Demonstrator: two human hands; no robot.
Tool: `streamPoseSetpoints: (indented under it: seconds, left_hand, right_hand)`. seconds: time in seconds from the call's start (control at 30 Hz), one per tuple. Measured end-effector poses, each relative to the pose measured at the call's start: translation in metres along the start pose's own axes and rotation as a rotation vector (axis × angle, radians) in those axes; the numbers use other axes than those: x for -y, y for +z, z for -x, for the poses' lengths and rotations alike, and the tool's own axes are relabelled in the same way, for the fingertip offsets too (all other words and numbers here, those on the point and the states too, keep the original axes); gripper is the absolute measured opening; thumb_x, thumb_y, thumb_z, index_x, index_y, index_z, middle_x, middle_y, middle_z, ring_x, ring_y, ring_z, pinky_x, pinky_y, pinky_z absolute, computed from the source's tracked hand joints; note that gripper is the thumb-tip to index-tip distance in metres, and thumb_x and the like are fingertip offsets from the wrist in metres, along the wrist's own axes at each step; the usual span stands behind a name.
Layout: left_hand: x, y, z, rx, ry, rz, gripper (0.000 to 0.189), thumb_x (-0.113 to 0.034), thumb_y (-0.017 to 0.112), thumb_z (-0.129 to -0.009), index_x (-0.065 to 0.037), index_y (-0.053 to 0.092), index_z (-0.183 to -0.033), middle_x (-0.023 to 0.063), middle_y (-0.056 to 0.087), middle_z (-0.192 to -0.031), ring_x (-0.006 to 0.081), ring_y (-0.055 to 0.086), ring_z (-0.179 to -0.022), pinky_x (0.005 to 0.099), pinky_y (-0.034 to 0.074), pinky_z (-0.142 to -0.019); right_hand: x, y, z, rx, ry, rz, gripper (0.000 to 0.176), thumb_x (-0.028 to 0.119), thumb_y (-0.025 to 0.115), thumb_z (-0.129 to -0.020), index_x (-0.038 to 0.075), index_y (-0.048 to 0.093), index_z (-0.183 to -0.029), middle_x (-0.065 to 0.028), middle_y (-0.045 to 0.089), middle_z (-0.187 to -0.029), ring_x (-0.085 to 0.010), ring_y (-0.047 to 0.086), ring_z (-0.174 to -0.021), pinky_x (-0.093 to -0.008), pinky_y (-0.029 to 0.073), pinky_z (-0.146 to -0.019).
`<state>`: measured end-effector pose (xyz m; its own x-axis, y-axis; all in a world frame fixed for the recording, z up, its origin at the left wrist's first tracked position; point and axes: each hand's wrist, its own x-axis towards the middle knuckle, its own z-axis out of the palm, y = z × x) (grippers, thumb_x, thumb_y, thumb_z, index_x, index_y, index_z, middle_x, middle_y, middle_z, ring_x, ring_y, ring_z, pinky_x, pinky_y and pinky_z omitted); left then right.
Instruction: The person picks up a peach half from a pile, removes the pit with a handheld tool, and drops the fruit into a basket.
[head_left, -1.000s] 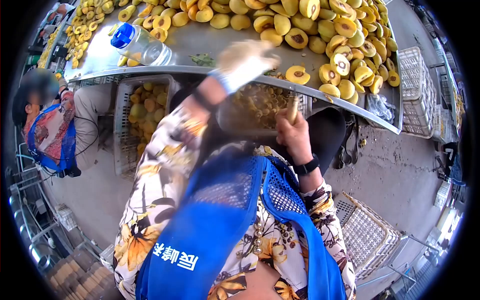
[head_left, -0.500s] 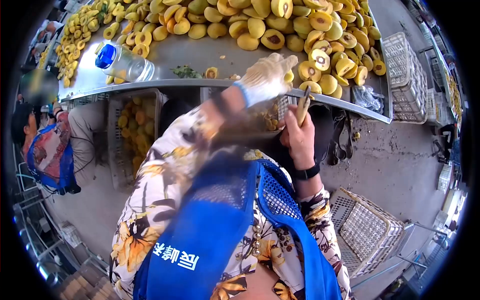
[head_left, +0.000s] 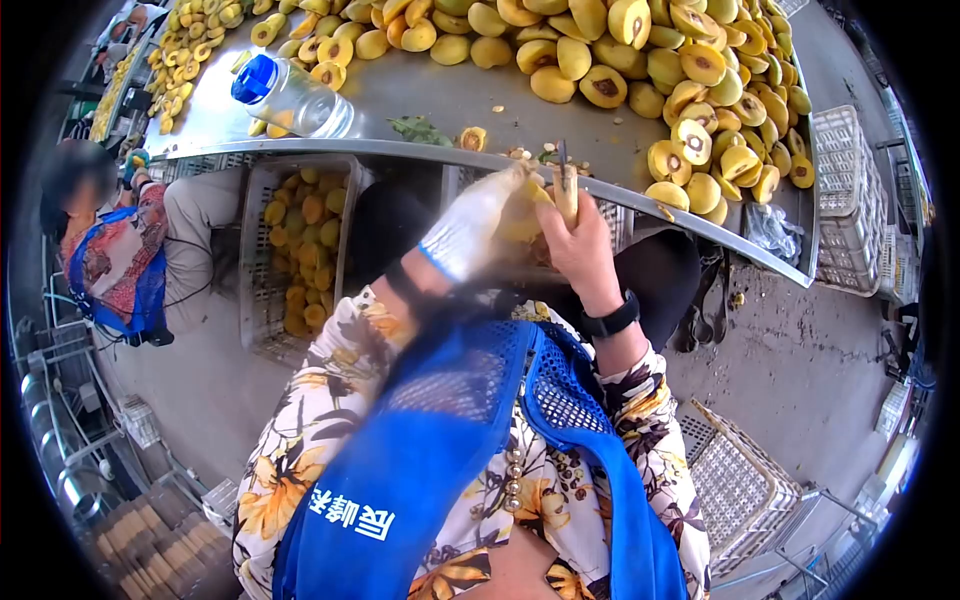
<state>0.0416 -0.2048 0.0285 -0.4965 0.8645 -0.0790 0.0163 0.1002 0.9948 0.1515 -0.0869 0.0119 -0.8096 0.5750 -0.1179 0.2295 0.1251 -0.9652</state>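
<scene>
My left hand (head_left: 478, 215), in a white knit glove, is blurred just below the table's near edge, close beside my right hand. Its fingers close round a yellow peach (head_left: 519, 212), mostly hidden and smeared by motion. My bare right hand (head_left: 580, 248), with a black wristband, grips a wooden-handled knife (head_left: 568, 195) whose thin dark tip points up. Right of my hands, halved peaches (head_left: 692, 140) lie piled on the metal table (head_left: 430, 90). A lone half with a brown centre (head_left: 472, 138) and small scraps (head_left: 545, 156) lie by the edge.
A water bottle with a blue cap (head_left: 300, 98) lies beside green leaves (head_left: 420, 131). Under the table stands a crate of peaches (head_left: 250, 270). A clear plastic bag (head_left: 773, 232) sits at the right corner. Plastic crates (head_left: 845, 195) stand beyond it. A co-worker (head_left: 115, 250) sits at left.
My left hand has drawn back from over the table to just below its edge, beside my right hand. My right hand has shifted slightly left and up, still gripping the knife.
</scene>
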Motion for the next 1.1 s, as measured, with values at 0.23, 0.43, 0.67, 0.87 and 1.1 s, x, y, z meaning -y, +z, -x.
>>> streamPoseSetpoints:
  seconds: [0.23,0.43,0.67,0.87,1.1]
  left_hand:
    - [0.041,0.003,-0.015,-0.39,-0.181,0.55,0.035,-0.006,0.059,-0.081,0.0,0.053,-0.116,0.0102,0.058,-0.109,0.0213,0.057,-0.099,0.0301,0.049,-0.08]
    - [0.018,0.023,-0.01,-0.483,-0.021,0.436,0.03,-0.018,0.06,-0.087,-0.001,0.055,-0.112,0.0049,0.06,-0.094,0.0133,0.059,-0.081,0.025,0.049,-0.068]
    - [0.003,0.012,-0.003,-0.436,-0.245,0.399,0.025,-0.019,0.057,-0.087,0.001,0.061,-0.102,0.0049,0.062,-0.091,0.0126,0.057,-0.081,0.0248,0.047,-0.07]
    - [0.04,-0.016,-0.013,-0.253,-0.029,-0.02,0.023,-0.021,0.06,-0.085,-0.001,0.065,-0.095,0.003,0.062,-0.085,0.0085,0.056,-0.074,0.0226,0.045,-0.065]
    - [-0.002,0.01,-0.011,-0.629,-0.191,0.226,0.019,-0.019,0.063,-0.084,-0.002,0.066,-0.092,0.0,0.057,-0.072,0.005,0.05,-0.059,0.0197,0.041,-0.052]
  right_hand:
    - [0.016,0.004,0.033,0.085,0.04,0.336,0.021,0.014,0.056,-0.084,-0.001,0.044,-0.093,-0.0299,0.056,-0.072,-0.0482,0.055,-0.073,-0.05,0.044,-0.06]
    - [0.01,0.017,0.042,0.097,0.057,0.346,0.021,0.011,0.051,-0.083,-0.004,0.041,-0.094,-0.0329,0.055,-0.072,-0.0508,0.054,-0.073,-0.0534,0.043,-0.063]
    - [0.018,0.03,0.048,0.198,0.153,0.328,0.025,0.011,0.052,-0.079,-0.006,0.041,-0.094,-0.0336,0.056,-0.076,-0.0504,0.055,-0.077,-0.0509,0.045,-0.068]
    - [-0.005,0.038,0.044,0.208,0.034,0.279,0.024,0.009,0.055,-0.079,-0.005,0.042,-0.093,-0.0298,0.058,-0.072,-0.0466,0.058,-0.07,-0.0476,0.047,-0.062]
    - [-0.005,0.05,0.036,0.167,0.03,0.251,0.026,0.007,0.055,-0.076,-0.006,0.043,-0.097,-0.0294,0.058,-0.075,-0.046,0.059,-0.073,-0.0465,0.047,-0.065]
